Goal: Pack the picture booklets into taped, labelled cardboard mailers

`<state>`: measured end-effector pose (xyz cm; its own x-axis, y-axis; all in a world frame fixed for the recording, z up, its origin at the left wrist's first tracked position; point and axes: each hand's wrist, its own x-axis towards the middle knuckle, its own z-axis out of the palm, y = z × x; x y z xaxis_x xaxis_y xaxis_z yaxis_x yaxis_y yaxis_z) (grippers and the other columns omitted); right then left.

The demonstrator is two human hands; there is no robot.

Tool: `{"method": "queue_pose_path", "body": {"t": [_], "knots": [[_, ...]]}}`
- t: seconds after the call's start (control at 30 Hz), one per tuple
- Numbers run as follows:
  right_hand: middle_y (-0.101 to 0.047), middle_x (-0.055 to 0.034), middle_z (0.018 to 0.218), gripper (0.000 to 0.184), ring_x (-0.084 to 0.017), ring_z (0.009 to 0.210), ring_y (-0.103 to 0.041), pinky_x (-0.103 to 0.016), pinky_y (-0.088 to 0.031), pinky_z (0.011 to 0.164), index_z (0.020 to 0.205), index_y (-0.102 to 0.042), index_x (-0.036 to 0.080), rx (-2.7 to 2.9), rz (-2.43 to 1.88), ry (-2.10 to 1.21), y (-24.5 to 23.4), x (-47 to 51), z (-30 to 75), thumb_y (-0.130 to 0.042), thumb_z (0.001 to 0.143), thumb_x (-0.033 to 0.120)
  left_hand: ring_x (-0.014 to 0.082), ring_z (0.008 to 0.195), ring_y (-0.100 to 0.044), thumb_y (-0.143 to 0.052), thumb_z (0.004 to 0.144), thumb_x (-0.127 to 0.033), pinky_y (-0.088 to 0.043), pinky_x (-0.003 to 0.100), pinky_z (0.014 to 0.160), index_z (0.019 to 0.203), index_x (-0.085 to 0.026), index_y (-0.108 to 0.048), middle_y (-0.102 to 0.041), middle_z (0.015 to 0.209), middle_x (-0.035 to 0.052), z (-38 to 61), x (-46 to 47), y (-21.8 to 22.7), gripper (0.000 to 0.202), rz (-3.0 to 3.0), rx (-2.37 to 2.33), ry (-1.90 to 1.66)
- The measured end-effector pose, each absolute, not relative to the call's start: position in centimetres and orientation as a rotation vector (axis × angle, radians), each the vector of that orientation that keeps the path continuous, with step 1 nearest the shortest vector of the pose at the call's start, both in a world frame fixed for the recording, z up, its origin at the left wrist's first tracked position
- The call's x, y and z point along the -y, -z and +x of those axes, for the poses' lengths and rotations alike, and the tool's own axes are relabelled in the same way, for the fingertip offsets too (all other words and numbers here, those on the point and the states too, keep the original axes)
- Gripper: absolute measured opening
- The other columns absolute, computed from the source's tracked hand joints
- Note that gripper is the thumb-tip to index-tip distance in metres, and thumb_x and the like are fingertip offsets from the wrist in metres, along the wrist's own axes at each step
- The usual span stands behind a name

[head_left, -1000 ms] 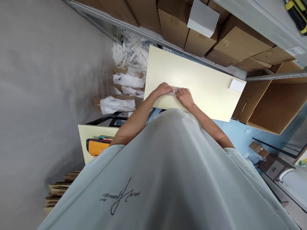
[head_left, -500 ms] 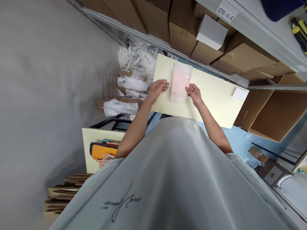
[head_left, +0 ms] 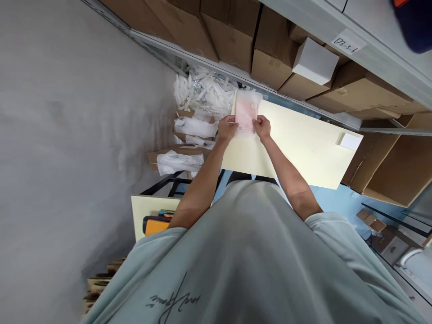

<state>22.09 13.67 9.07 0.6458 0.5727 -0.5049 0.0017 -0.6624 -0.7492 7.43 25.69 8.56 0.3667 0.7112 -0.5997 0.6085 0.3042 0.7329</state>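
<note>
A clear plastic packet with a pink insert is held upright above the left end of a pale yellow table. My left hand pinches its lower left corner and my right hand pinches its lower right corner. Both hands are closed on the packet's bottom edge, with forearms stretched out over my grey shirt.
A small white card lies at the table's right end. Cardboard boxes fill the shelf behind, one topped by a white box. Heaps of white plastic-wrapped items sit left of the table. An orange tool lies on a lower table.
Both hands first pressed the packet flat near the table's front edge. Then the packet was lifted by my right hand, and now both hands hold it upright, farther out to the left.
</note>
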Motion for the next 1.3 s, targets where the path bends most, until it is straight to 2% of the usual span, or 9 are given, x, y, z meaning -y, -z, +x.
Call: {"method": "queue_pose_path", "body": {"t": [0.07,0.13,0.27,0.37,0.57,0.7,0.87,1.0,1.3], "knots": [[-0.068,-0.0014,0.091,0.014,-0.021,0.086,-0.063,-0.04,-0.065,0.096,0.105,-0.068,0.026,0.346,-2.283,-0.963,-9.2,-14.2,21.5,-0.061,0.105,0.037,0.0242,0.105,-0.083,-0.071,0.081,-0.01,-0.066,0.037,0.104,0.123,-0.017,-0.082,-0.086,0.128,0.0124,7.7,-25.4,-8.5,0.044,1.406,-1.334,-0.056],[-0.077,-0.0094,0.11,0.018,-0.025,0.097,-0.068,-0.047,-0.065,0.106,0.116,-0.071,0.023,0.272,-2.413,-0.919,-9.5,-14.4,20.9,-0.061,0.104,0.032,0.0259,0.107,-0.082,-0.07,0.08,-0.009,-0.065,0.041,0.111,0.127,-0.019,-0.082,-0.084,0.129,0.0124,7.7,-24.9,-8.6,0.049,1.457,-1.349,-0.064],[-0.079,-0.0201,0.129,0.033,-0.031,0.113,-0.073,-0.055,-0.065,0.109,0.137,-0.067,0.02,0.316,-2.484,-0.852,-10.5,-13.8,20.6,-0.06,0.109,0.036,0.03,0.119,-0.078,-0.075,0.08,-0.011,-0.06,0.046,0.121,0.133,-0.022,-0.081,-0.081,0.137,0.0145,7.1,-24.5,-9.5,0.055,1.521,-1.36,-0.16],[-0.079,-0.0181,0.129,0.033,-0.029,0.112,-0.074,-0.048,-0.065,0.105,0.136,-0.068,0.022,0.41,-2.452,-0.808,-12.1,-12.4,21.0,-0.058,0.112,0.043,0.0318,0.126,-0.077,-0.077,0.082,-0.017,-0.062,0.047,0.119,0.134,-0.022,-0.08,-0.08,0.143,0.0166,6.1,-24.4,-11.0,0.052,1.485,-1.33,-0.196],[-0.083,-0.0126,0.119,0.024,-0.024,0.1,-0.075,-0.042,-0.064,0.105,0.123,-0.071,0.022,0.439,-2.248,-0.768,-18.8,-7.9,21.8,-0.061,0.108,0.038,0.0276,0.127,-0.079,-0.073,0.09,-0.022,-0.064,0.043,0.113,0.126,-0.025,-0.081,-0.083,0.14,0.0147,3.5,-22.0,-16.7,0.037,1.397,-1.283,-0.329],[-0.084,-0.0133,0.128,0.027,-0.024,0.1,-0.074,-0.044,-0.066,0.103,0.117,-0.072,0.025,0.558,-2.081,-0.74,-22.2,-4.7,21.7,-0.062,0.106,0.047,0.025,0.121,-0.081,-0.07,0.092,-0.023,-0.065,0.038,0.108,0.119,-0.025,-0.081,-0.086,0.124,0.0111,1.2,-18.6,-21.0,0.029,1.347,-1.319,-0.532],[-0.085,-0.0121,0.122,0.036,-0.025,0.1,-0.077,-0.045,-0.069,0.097,0.122,-0.075,0.025,0.807,-1.858,-0.818,-23.4,-2.8,19.6,-0.059,0.106,0.053,0.0232,0.104,-0.081,-0.076,0.092,-0.026,-0.066,0.036,0.096,0.123,-0.023,-0.082,-0.083,0.106,0.0074,-4.3,-12.2,-25.4,0.032,1.316,-1.449,-0.801],[-0.083,-0.0111,0.121,0.038,-0.025,0.102,-0.078,-0.042,-0.069,0.092,0.125,-0.075,0.027,0.978,-1.69,-0.94,-23.9,-2.4,14.9,-0.059,0.109,0.058,0.022,0.096,-0.078,-0.082,0.096,-0.038,-0.066,0.036,0.094,0.125,-0.025,-0.083,-0.08,0.099,0.005,-9.5,-5.3,-28.4,0.031,1.276,-1.583,-0.941],[-0.084,-0.0113,0.115,0.046,-0.028,0.102,-0.082,-0.046,-0.069,0.098,0.126,-0.077,0.025,1.377,-1.355,-1.251,-29.3,-0.3,1.8,-0.061,0.111,0.066,0.0228,0.092,-0.075,-0.085,0.101,-0.067,-0.064,0.036,0.088,0.122,-0.028,-0.085,-0.073,0.095,0.0052,-20.4,6.1,-32.2,0.044,1.063,-1.825,-1.351]]}}
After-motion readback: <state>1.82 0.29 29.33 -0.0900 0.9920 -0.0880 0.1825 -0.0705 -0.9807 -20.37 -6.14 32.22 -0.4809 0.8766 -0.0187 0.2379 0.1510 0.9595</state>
